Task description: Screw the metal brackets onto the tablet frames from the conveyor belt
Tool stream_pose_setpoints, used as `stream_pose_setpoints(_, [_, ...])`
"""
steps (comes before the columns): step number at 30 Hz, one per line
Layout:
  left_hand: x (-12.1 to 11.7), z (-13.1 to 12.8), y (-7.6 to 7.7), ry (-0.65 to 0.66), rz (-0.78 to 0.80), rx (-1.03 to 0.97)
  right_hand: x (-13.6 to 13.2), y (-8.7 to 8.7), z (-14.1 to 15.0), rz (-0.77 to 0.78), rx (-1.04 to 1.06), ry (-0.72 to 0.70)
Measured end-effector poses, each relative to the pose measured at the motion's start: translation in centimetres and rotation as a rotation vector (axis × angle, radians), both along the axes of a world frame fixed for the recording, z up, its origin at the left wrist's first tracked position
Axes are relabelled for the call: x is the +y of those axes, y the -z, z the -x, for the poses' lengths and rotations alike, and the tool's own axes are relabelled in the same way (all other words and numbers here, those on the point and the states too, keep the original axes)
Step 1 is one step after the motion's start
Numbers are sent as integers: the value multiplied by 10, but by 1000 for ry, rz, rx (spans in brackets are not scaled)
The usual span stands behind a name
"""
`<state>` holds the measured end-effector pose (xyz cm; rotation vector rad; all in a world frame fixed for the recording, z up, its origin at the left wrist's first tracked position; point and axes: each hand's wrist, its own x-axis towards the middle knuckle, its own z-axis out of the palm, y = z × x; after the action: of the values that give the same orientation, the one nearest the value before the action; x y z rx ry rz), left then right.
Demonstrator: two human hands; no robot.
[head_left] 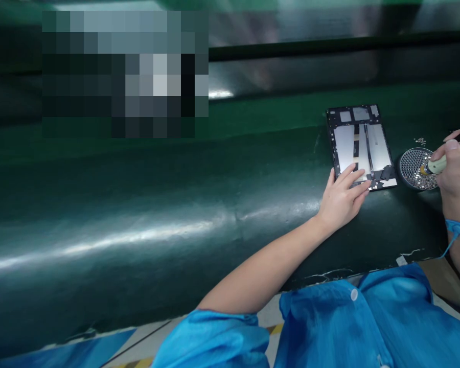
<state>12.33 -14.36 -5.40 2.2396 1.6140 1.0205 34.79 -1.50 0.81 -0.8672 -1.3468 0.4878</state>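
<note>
An opened tablet lies back-up on the dark green conveyor belt, its grey inner plates and black frame showing. My left hand rests flat on the tablet's near edge, fingers stretched out and apart. My right hand is closed round a pale electric screwdriver, whose tip points down into a round perforated screw dish right of the tablet.
A few loose screws lie on the belt behind the dish. A blue wrist strap circles my right wrist. My blue smock fills the lower edge. The belt runs far to the left; a blurred patch covers the upper left.
</note>
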Motion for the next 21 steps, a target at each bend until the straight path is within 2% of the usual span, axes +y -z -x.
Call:
stream_pose_setpoints(4, [0, 0, -2, -1, 18, 12, -1, -2, -1, -11, 18, -19])
stream_pose_setpoints(8, [0, -1, -4, -2, 48, 19, -4, -16, 5, -64, 85, -10])
stream_pose_setpoints(11, [1, -1, -5, 6, 60, 7, -15, -31, 26, -84, 98, -82])
stream_pose_setpoints(14, [2, -1, -6, 14, 78, 1, -35, -40, 56, 8, 73, -185])
stream_pose_setpoints(18, [3, -1, -6, 23, 109, -7, -55, -32, 87, 102, 28, -345])
stream_pose_setpoints(21, [4, -2, -6, 27, 123, -13, -58, -21, 92, 116, -55, -390])
